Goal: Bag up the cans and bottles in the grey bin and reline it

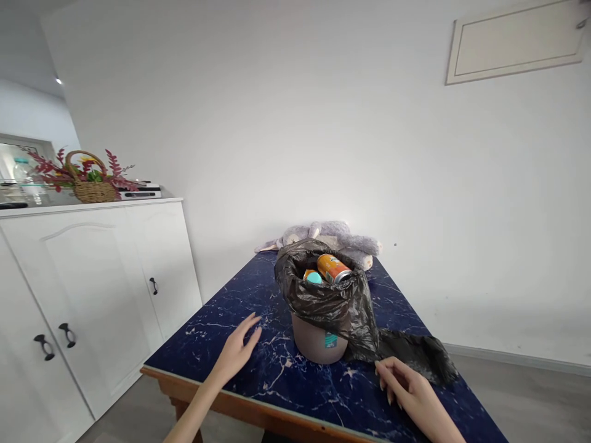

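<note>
Head view, with the bin as the middle of the clock: a grey-brown round bin [318, 341] with a small teal label [330, 339] stands upright on a rectangular table with a dark blue, white-veined marbled top [286, 394] and a brown wooden edge. A thin, shiny black plastic bag [318, 301] is draped over its rim and hangs down toward 4 o'clock. In the bag's mouth lies a tilted orange metal can [331, 268], its silver end toward 4 o'clock; at the can's 8 o'clock a round turquoise cap [314, 278] shows. The left hand [237, 351] is at 9 o'clock, apart from the bin, its fingers spread, thumb wide of the others, holding nothing. The right hand [409, 387] is at 4 o'clock, thumb and forefinger narrowed in a pinch on the bag's lower corner. Just beyond it, toward 3 o'clock, a flat stretch of crumpled black plastic film [420, 354] lies on the table; whether it joins the bag, I cannot tell. At 12 o'clock lies a fluffy grey plush toy [355, 241]
</note>
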A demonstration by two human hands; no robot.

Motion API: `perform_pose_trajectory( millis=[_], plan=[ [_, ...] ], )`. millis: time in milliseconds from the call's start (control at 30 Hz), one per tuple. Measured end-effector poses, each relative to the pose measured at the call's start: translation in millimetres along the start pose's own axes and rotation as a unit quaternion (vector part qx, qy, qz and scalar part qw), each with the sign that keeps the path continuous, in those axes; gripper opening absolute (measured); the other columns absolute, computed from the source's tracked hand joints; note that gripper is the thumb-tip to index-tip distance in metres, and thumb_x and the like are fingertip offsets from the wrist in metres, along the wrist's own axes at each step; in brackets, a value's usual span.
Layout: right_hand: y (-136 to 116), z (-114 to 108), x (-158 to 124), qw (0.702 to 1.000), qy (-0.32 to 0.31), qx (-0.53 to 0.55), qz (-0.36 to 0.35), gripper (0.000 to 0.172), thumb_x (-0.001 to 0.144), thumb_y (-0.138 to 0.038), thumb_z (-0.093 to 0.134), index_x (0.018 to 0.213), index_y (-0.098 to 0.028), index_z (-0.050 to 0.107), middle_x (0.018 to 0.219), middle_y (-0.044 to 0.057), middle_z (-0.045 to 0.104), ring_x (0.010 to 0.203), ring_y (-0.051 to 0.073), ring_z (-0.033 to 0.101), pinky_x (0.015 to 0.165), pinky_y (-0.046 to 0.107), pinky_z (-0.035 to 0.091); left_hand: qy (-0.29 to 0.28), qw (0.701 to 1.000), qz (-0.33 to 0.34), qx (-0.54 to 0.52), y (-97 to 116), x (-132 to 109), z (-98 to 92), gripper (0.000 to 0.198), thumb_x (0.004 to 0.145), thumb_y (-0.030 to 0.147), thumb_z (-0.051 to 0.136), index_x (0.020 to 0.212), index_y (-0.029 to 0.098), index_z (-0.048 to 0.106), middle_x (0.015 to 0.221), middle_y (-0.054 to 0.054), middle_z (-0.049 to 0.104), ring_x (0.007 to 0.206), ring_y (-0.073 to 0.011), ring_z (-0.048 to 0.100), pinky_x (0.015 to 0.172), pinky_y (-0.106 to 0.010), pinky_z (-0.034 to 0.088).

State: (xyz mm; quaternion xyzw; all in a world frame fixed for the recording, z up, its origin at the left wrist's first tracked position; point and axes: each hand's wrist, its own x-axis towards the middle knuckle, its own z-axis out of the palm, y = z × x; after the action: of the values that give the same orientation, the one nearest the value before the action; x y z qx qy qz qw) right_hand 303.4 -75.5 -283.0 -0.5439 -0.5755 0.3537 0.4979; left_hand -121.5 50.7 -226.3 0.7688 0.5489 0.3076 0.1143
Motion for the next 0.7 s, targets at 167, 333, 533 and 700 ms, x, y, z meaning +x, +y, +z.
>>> perform_pose_trajectory(
  millis=[167,333,533,700],
  plan=[
    [-39,-9,21,0.983,0.009,0.175,0.061,0.064,0.088,-0.081,0.06,0.117,-0.024,0.065,0.102,0.007,0.072,0.063,0.018,0.067,0.048,0.028,0.048,-0.031,0.959,-0.085,-0.268,57,53,-37.3,0.074,0.105,0.073,0.029,0.148,0.019,0.056,0.152,-0.016,0.063,0.131,-0.0307,0.067,0.109,-0.043,0.056],
    [-97,-22,51,0.921,-0.082,0.351,0.15,0.053,0.087,-0.066,0.074,0.117,-0.026,0.059,0.082,0.001,0.065,0.056,0.012,0.059,0.036,0.016,0.02,-0.098,0.885,-0.102,-0.444,128,105,-46.0,0.085,0.095,0.081,0.048,0.148,0.015,0.058,0.15,-0.02,0.063,0.118,-0.0317,0.073,0.097,-0.04,0.059],
    [-162,-47,70,0.927,0.001,0.364,0.096,0.054,0.058,-0.026,0.1,0.088,-0.022,0.056,0.059,-0.013,0.039,0.043,0.002,0.024,0.036,0.013,0.017,-0.026,0.911,-0.058,-0.407,169,129,-67.1,0.058,0.07,0.059,0.088,0.107,0.015,0.08,0.119,-0.015,0.08,0.109,-0.0319,0.073,0.085,-0.034,0.056],
    [-205,-81,70,0.961,0.135,0.24,-0.011,0.063,0.062,-0.026,0.094,0.118,-0.023,0.067,0.074,-0.004,0.066,0.067,0.012,0.057,0.052,0.017,0.042,0.087,0.931,-0.013,-0.354,183,129,-94.3,0.042,0.074,0.053,0.085,0.097,0.017,0.079,0.09,-0.008,0.081,0.068,-0.0199,0.069,0.055,-0.026,0.049]
  ],
)
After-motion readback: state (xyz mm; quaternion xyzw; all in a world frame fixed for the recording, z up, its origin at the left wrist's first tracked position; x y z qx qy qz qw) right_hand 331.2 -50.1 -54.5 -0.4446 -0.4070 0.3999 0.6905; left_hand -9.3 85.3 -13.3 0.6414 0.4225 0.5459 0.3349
